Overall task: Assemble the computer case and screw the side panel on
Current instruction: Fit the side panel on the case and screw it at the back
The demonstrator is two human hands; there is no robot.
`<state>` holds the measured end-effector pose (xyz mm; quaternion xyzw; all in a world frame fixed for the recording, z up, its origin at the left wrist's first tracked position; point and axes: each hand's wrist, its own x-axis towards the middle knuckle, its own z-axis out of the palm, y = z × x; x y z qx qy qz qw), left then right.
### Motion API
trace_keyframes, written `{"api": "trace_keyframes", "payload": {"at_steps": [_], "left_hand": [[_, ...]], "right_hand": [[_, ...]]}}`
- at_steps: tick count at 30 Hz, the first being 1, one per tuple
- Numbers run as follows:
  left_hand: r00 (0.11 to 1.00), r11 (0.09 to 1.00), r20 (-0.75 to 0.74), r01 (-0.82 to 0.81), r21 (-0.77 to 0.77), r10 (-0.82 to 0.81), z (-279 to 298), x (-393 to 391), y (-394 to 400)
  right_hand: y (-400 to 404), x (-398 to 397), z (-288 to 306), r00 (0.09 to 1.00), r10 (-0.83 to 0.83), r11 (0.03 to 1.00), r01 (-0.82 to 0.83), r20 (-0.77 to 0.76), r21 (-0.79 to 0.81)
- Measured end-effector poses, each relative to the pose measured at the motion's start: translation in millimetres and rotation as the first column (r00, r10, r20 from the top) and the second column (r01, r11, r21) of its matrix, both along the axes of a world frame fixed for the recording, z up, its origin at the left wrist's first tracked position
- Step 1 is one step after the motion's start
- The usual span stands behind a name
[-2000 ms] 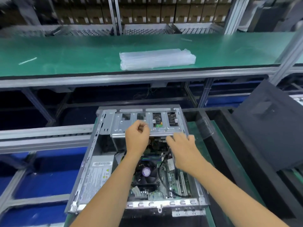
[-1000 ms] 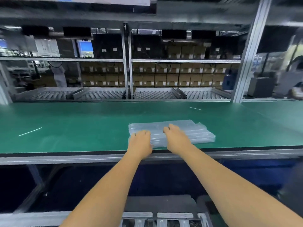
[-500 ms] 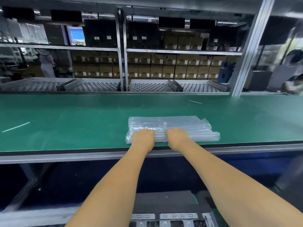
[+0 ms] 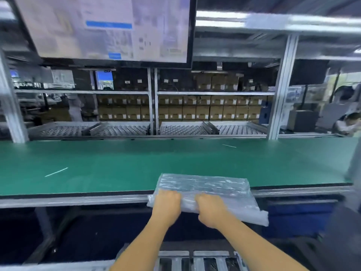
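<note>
Both hands grip the plastic-wrapped stack (image 4: 205, 189) at the green bench's (image 4: 117, 167) front edge: left hand (image 4: 168, 205), right hand (image 4: 210, 211), fingers curled round it. Computer case (image 4: 195, 260) below, barely visible; we judge side panel unfitted, unscrewed.

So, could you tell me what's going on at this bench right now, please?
A person grips the near edge of a clear plastic-wrapped pack with both hands, left hand and right hand. The pack's near part overhangs the front edge of the green bench. The metal computer case sits below, only its top edge in view.
</note>
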<state>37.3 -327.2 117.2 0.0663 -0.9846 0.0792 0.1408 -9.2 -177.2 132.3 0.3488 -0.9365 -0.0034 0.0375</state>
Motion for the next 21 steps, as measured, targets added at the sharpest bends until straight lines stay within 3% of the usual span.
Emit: {"api": "trace_keyframes", "payload": {"at_steps": [8,12,17,21], "left_hand": [[0.998,0.998,0.048,0.043,-0.044,-0.041,5.9,92.7,23.6],[0.98,1.0,0.199,-0.009,-0.013,0.012,-8.3,156.6,42.2],[0.915,0.979,0.403,-0.095,0.178,0.016,-57.5,232.5,68.3],[0.919,0.927,0.395,-0.153,0.343,0.006,-69.3,265.9,78.1]], "right_hand": [[28.3,95.6,-10.4,0.993,0.033,0.993,-0.019,0.117,-0.119],[45.4,156.6,-32.1,0.986,0.047,0.993,-0.029,0.158,-0.111],[70.7,231.8,-81.0,0.958,0.051,0.992,-0.015,0.281,-0.128],[80.6,261.2,-97.2,0.924,0.067,0.98,0.01,0.376,-0.2]]}}
